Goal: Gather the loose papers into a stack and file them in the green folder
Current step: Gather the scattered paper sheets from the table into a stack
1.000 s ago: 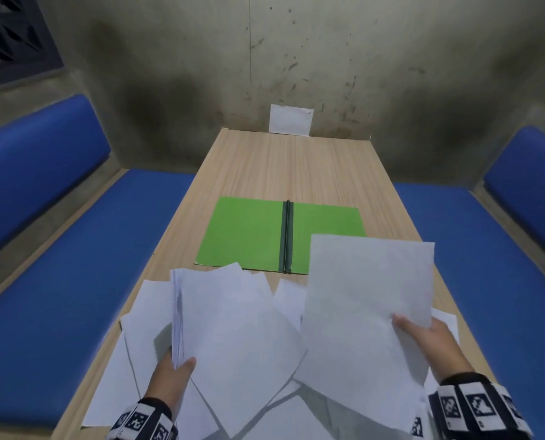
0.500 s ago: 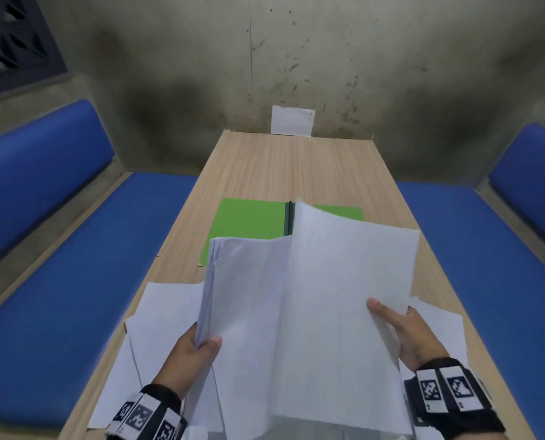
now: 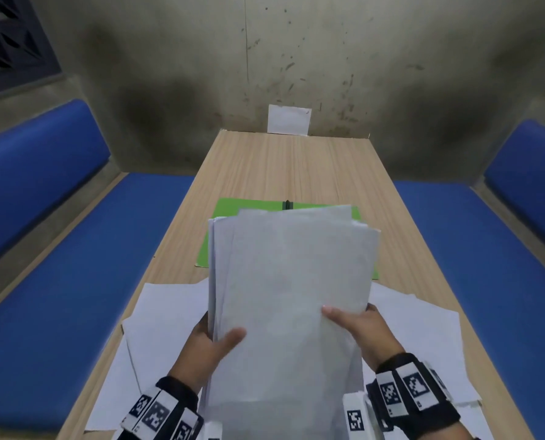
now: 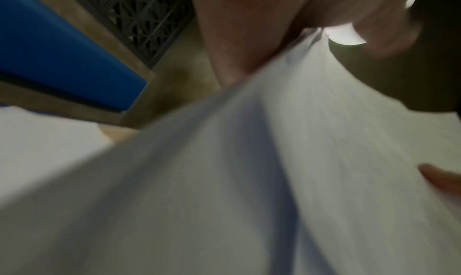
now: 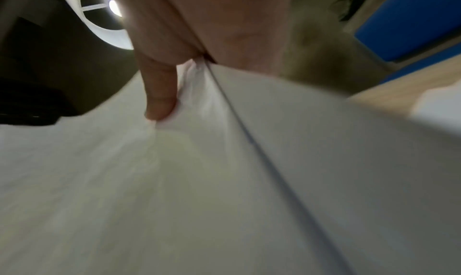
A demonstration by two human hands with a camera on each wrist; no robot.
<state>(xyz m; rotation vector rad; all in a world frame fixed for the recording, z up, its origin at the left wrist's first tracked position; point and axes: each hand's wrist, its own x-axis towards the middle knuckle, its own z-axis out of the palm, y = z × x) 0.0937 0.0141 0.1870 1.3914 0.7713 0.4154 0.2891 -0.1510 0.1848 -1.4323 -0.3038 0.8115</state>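
Note:
Both hands hold a stack of white papers (image 3: 290, 281) raised above the table. My left hand (image 3: 215, 339) grips its lower left edge, thumb on top. My right hand (image 3: 353, 322) grips the lower right edge, thumb pressed on the top sheet. The stack fills the left wrist view (image 4: 249, 180) and the right wrist view (image 5: 199, 180), where the thumb (image 5: 160, 94) dents the paper. The green folder (image 3: 230, 211) lies open flat behind the stack, mostly hidden by it. More loose papers (image 3: 160, 319) lie spread on the table under my hands.
The wooden table (image 3: 290, 166) runs away from me to a stained wall. A small white card (image 3: 288, 119) leans against the wall at the far end. Blue benches (image 3: 74, 281) flank both sides.
My right hand brought its single sheet left onto the bundle in my left hand. Both hands now hold one joined stack, raised and centred in front of the folder.

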